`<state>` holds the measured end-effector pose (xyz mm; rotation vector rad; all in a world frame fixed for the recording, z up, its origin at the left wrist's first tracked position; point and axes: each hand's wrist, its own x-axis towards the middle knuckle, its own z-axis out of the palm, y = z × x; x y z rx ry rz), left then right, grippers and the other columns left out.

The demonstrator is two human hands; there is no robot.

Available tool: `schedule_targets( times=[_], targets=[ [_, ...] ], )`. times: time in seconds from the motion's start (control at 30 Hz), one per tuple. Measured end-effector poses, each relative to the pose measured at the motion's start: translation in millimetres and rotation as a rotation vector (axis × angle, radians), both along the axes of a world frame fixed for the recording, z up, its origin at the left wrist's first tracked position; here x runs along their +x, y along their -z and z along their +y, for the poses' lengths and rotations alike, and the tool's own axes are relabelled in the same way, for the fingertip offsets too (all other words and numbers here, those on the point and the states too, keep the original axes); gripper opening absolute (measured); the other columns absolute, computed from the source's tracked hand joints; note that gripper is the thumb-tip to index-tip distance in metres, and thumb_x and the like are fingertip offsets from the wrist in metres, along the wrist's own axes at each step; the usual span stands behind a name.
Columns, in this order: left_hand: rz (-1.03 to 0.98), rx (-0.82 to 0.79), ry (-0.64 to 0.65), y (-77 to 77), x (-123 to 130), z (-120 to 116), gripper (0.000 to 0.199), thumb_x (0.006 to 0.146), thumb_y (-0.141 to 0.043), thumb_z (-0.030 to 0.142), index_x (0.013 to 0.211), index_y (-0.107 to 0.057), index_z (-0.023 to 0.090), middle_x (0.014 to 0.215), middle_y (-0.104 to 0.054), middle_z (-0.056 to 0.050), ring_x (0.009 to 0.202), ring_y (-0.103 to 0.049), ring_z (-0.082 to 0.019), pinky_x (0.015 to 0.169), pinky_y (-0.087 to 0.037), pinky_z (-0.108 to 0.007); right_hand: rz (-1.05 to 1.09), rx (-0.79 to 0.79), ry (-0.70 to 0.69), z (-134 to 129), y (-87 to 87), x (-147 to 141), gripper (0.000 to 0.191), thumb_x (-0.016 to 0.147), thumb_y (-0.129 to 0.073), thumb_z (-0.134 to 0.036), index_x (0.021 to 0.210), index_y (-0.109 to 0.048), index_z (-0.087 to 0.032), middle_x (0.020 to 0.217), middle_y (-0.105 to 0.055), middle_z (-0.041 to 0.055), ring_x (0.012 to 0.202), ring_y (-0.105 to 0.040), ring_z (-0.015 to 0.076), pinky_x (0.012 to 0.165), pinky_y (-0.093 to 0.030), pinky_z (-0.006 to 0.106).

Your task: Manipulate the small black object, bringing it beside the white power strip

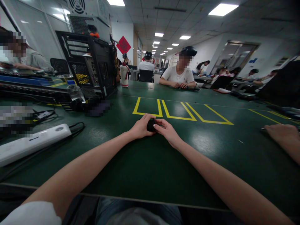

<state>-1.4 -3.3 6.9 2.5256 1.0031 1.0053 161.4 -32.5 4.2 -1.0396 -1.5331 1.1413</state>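
A small, round black object [150, 125] is held between my two hands near the middle of the green table [131, 168]; its kind cannot be made out. My left hand [142, 126] curls round its left side, thumb below and fingers above. From the right, my right hand [166, 129] pinches at it with thumb and fingertips. Part of the object is hidden behind the fingers. Just beyond my hands, yellow tape outlines [179, 118] mark the tabletop.
At left lie a white power strip [47, 137] and black cables. Behind them stand an open black computer case [93, 65], a clear bottle [76, 92] and a paper cup [124, 76]. Another person's hand [281, 134] rests at right. Across the table sits a person [177, 75].
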Motion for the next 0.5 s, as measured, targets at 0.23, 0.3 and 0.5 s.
schedule_targets(
  times=[0.23,0.3,0.5],
  targets=[
    [-0.004,0.002,0.020,-1.5,-0.4,-1.2,0.058,0.060,-0.066,0.028,0.110,-0.037,0.023,0.110,-0.045,-0.005,0.101,-0.048,-0.022,0.083,-0.044,-0.038,0.021,0.053,-0.026,-7.4,-5.7,-2.5,0.026,0.070,-0.060,-0.030,0.092,-0.049,-0.023,0.098,-0.053,0.0012,0.095,-0.053,0.0155,0.085,-0.042,0.036],
    [-0.005,0.000,0.019,-1.5,-0.2,-1.3,0.059,0.060,-0.066,0.028,0.111,-0.037,0.023,0.111,-0.044,-0.005,0.101,-0.048,-0.022,0.083,-0.044,-0.038,0.016,0.050,-0.013,-7.2,-5.4,-2.4,0.023,0.072,-0.058,-0.034,0.091,-0.049,-0.023,0.097,-0.054,0.0011,0.095,-0.052,0.0154,0.085,-0.042,0.036],
    [-0.008,-0.001,0.006,-1.3,0.1,-1.5,0.060,0.059,-0.068,0.027,0.110,-0.037,0.023,0.111,-0.045,-0.004,0.101,-0.049,-0.022,0.083,-0.044,-0.038,0.014,0.021,0.008,-2.6,-0.7,-1.3,0.026,0.072,-0.056,-0.038,0.093,-0.049,-0.024,0.096,-0.054,0.0010,0.094,-0.052,0.0160,0.083,-0.043,0.038]
  ],
)
